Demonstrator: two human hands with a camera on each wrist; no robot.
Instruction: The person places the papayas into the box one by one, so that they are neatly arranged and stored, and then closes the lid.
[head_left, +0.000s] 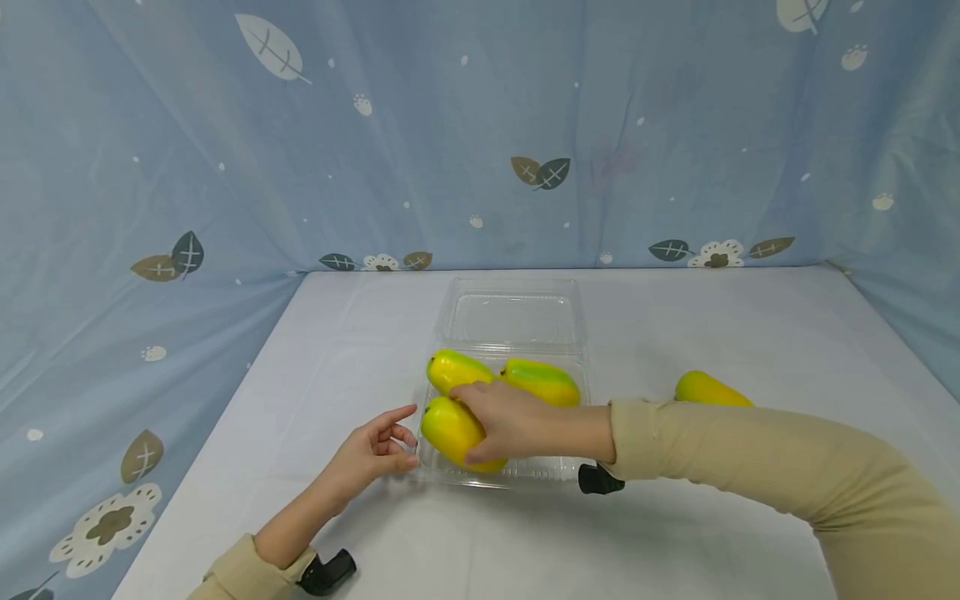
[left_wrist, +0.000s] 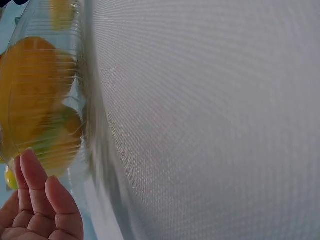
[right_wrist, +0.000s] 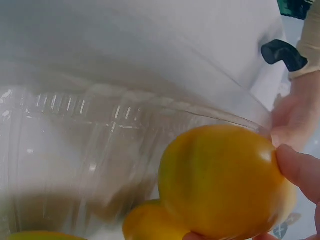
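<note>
A clear plastic clamshell box (head_left: 540,475) lies with its lid (head_left: 517,321) laid back toward the far side. Inside its base are a yellow-green mango (head_left: 456,368) at the back left and another mango (head_left: 543,382) at the back right. My right hand (head_left: 513,417) grips a third mango (head_left: 453,429) at the box's front left; the right wrist view shows the thumb (right_wrist: 300,167) against this mango (right_wrist: 225,180). At the left side of the box, my left hand (head_left: 375,450) has its fingers loosely extended by the wall (left_wrist: 40,100), holding nothing.
One more mango (head_left: 708,389) lies on the white tablecloth (head_left: 660,317) to the right, partly hidden behind my right sleeve (head_left: 720,442). A blue patterned curtain (head_left: 450,133) hangs behind the table and along its sides.
</note>
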